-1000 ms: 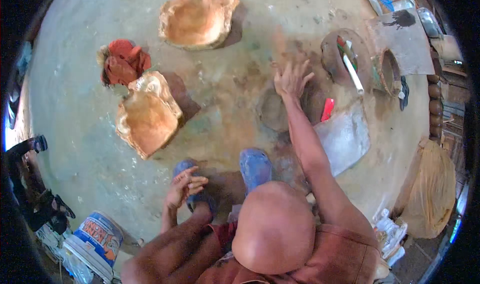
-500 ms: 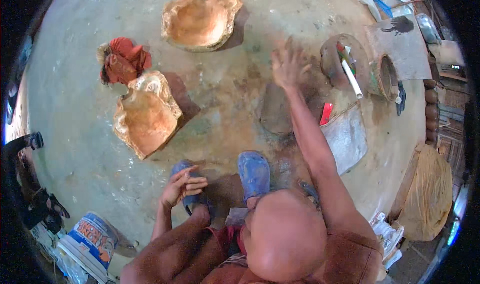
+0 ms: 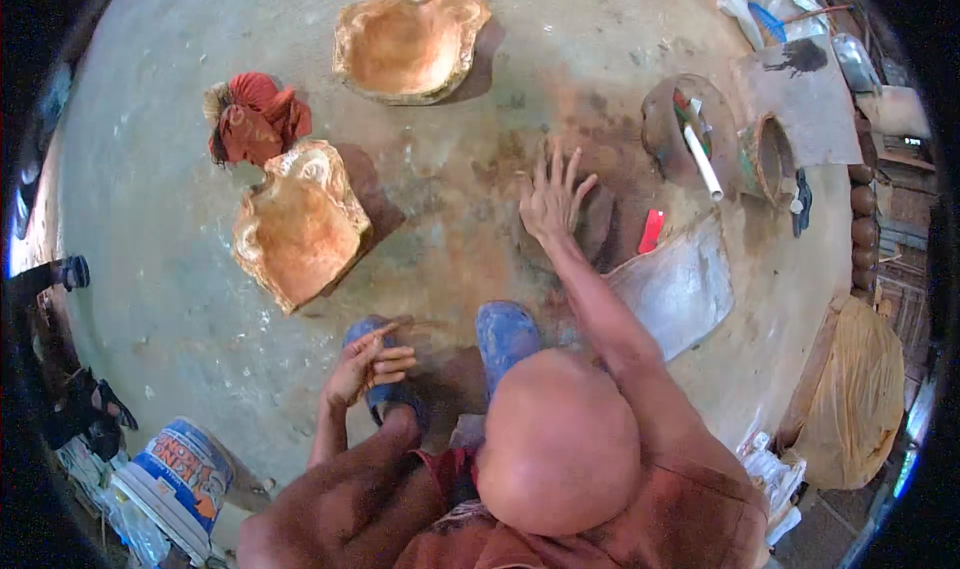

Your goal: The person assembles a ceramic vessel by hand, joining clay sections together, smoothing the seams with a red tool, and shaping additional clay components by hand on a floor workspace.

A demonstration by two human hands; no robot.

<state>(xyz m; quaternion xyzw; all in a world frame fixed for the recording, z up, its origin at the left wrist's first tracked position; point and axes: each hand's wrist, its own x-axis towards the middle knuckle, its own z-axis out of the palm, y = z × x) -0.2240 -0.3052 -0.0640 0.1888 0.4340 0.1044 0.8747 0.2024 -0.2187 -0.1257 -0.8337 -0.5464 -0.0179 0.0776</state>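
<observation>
My right hand [image 3: 558, 201] is stretched out in front of me with its fingers spread. It is over a dark, flat, rounded piece [image 3: 597, 227] on the floor, partly hidden by the hand; I cannot tell whether they touch. My left hand [image 3: 372, 367] hangs by my left leg, fingers loosely extended and nothing in them. Beside it is a blue slipper [image 3: 365, 331] on my left foot. Two rough-edged, bowl-shaped brown pieces lie ahead: one bowl [image 3: 300, 229] at the left, another bowl [image 3: 410, 49] farther off. A red cloth bundle [image 3: 258, 119] rests against the nearer one.
Right of my right hand lie a small red item [image 3: 652, 231], a grey sheet [image 3: 685, 289] and a round brown dish [image 3: 660, 119] with a white tube [image 3: 703, 164]. A round container [image 3: 768, 159] lies beyond. A blue-and-white bucket [image 3: 180, 479] stands at the lower left.
My right hand has come back toward me and slightly left, from the bare floor to over the dark flat piece. My left hand has barely moved.
</observation>
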